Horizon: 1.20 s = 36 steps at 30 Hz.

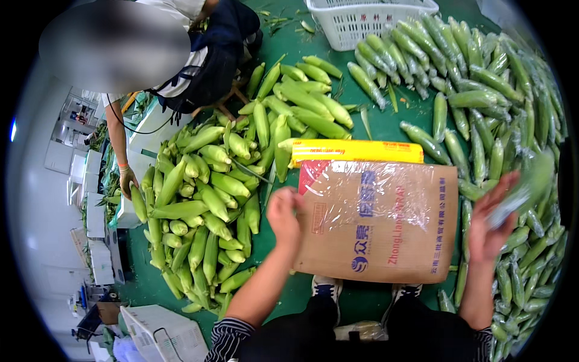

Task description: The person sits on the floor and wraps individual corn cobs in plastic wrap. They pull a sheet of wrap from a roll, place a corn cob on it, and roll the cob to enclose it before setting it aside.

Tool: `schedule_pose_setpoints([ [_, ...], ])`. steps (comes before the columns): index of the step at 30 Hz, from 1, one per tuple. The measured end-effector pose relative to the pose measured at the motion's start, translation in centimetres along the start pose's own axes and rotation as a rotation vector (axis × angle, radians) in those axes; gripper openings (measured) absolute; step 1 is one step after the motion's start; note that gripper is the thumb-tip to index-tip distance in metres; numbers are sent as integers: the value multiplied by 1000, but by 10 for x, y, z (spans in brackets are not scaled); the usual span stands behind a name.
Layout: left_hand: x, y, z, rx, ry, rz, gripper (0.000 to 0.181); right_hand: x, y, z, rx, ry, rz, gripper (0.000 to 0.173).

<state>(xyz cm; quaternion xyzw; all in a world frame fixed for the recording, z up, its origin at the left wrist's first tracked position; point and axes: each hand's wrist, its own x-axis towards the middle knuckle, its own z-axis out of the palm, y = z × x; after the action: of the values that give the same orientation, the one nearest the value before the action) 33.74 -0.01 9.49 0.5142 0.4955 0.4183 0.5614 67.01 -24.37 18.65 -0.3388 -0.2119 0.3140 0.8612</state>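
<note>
My right hand (488, 219) is raised over the right-hand pile, fingers spread, beside a blurred film-wrapped corn cob (527, 190); whether it still grips the cob cannot be told. Near the left edge of the cardboard box (425, 226) is my left hand (286, 212), blurred, its fingers curled, with nothing visible in them. Clear film lies wrinkled over the box top. A yellow roll of plastic wrap (357, 151) lies along the box's far edge. Unwrapped corn cobs in green husks (217, 203) are heaped on the left, and wrapped cobs (488, 99) on the right.
A co-worker (212, 59) at the upper left touches a cob with a gloved hand (128, 181). A white plastic crate (337, 31) stands at the top, another (167, 335) at the lower left. White containers (96, 215) line the left side. My shoes are below the box.
</note>
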Motion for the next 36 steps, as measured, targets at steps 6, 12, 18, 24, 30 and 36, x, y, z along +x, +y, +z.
schedule_pose_setpoints([
  [6, 105, -84, -118, 1378, 339, 474, 55, -26, 42, -8, -616, -142, 266, 61],
  [12, 110, -74, -128, 1960, 116, 368, 56, -52, 43, -36, -682, -56, 359, 38],
  [18, 127, -54, -153, 1351, 490, 630, 52, -59, 44, -30, -630, -35, 313, 30],
  [24, 173, -55, -228, 1345, 521, -13, 66, -62, 32, -16, -912, -215, 183, 28],
  [30, 118, -11, -235, -613, 582, -423, 57, -36, -4, -38, -1472, -556, 285, 70],
  [36, -10, 58, -66, -560, -445, -168, 75, -9, 27, -38, -1693, -720, 200, 63],
])
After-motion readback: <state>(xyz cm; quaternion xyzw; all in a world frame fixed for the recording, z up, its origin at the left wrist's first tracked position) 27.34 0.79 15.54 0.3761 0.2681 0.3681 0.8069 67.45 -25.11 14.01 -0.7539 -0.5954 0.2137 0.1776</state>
